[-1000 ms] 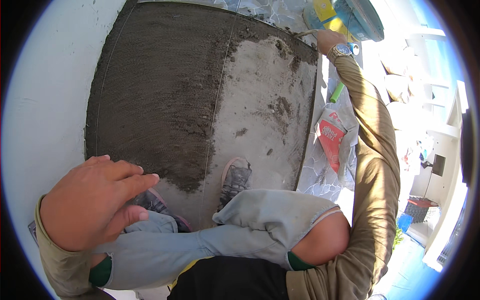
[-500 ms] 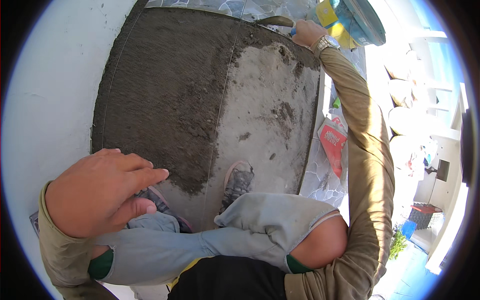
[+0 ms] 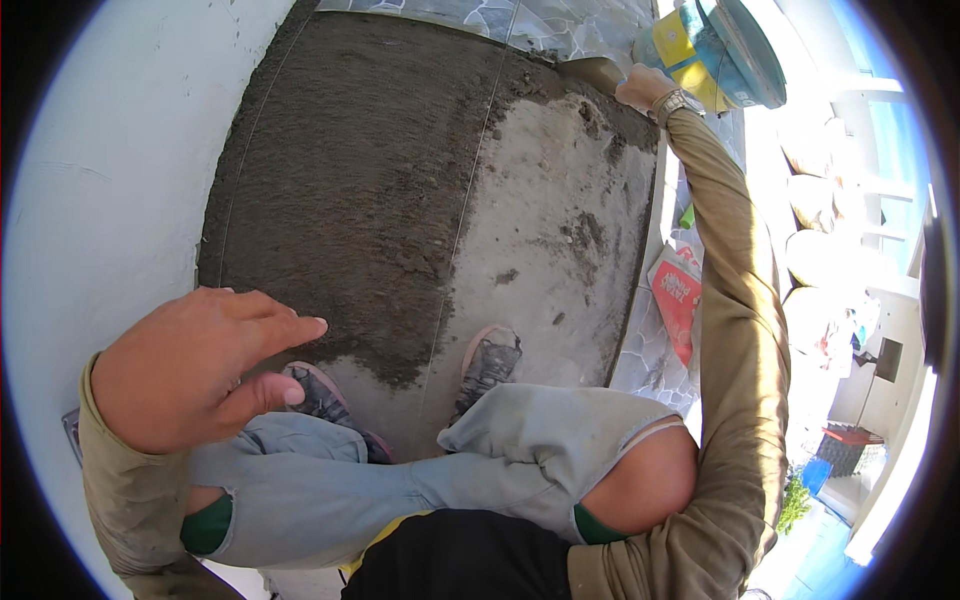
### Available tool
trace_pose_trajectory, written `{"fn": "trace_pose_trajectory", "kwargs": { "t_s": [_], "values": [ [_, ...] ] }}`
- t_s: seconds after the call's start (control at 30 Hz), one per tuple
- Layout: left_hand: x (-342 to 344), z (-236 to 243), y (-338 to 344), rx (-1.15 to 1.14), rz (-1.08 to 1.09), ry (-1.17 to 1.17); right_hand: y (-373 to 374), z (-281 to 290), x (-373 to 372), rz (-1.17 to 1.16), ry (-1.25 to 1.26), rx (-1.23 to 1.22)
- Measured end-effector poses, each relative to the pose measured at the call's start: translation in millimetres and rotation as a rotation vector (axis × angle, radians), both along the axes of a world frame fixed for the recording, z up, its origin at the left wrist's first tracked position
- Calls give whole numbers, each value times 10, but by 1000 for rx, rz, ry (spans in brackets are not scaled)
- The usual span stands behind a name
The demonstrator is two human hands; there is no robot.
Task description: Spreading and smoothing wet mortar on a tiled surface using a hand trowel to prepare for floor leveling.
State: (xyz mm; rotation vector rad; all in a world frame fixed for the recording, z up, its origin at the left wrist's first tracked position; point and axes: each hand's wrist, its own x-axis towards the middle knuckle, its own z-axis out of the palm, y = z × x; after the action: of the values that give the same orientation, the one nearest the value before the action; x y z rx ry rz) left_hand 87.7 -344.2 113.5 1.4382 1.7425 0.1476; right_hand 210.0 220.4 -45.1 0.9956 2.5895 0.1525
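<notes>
- Squatting at the near edge of the mortar bed (image 3: pixel 400 200), both shoes (image 3: pixel 487 362) planted on its bare pale part, so the wet dark part stays unmarked.
- Right hand (image 3: pixel 642 88) stretched far out to the far right corner of the mortar bed, fingers closed around the handle of a trowel (image 3: pixel 597 72); blade lying low against the mortar edge, apparently to drag or spread material there.
- Right arm held almost straight along the right side of the mortar bed, sleeve passing over its border, since the body stays back at the near edge.
- Left hand (image 3: pixel 195 365) hanging free above the near left corner of the mortar bed, fingers loosely spread and pointing right, holding nothing; probably raised for balance while the other arm reaches.
- Yellow and blue bucket (image 3: pixel 715 50) standing just beyond the far right corner of the mortar bed, close to the trowel, a handy spot for reloading.
- Red and white bag (image 3: pixel 678 298) lying on the stone paving (image 3: pixel 560 25) to the right of the mortar bed, out of the working area.
- Dark combed mortar covering the left and far part of the bed; pale bare patch remaining at the right and near part.
- White wall (image 3: pixel 100 180) running along the left side of the mortar bed.
</notes>
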Motion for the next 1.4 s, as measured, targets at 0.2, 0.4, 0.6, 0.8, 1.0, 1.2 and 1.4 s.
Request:
{"fn": "trace_pose_trajectory", "kwargs": {
  "t_s": [0.2,0.4,0.6,0.8,1.0,1.2,1.4],
  "values": [
    [-16,8,-6,-9,-52,-48,87,9,-66,63,-54,-52],
    [-44,-61,58,23,-37,-67,444,-248,213,92,-211,-161],
    [-116,-50,-133,3,50,-24,724,-253,215,14,-179,-144],
    [-129,-48,-337,65,85,-45,821,-125,278,-79,-212,-171],
    [-135,24,-421,-61,85,-20,780,-9,586,43,-218,-92],
    [-36,12,-138,28,-69,-91,447,-181,486,-131,216,-282],
    [-39,-125,66,-29,13,-72,763,-441,465,190,-134,-119]
  ]
}}
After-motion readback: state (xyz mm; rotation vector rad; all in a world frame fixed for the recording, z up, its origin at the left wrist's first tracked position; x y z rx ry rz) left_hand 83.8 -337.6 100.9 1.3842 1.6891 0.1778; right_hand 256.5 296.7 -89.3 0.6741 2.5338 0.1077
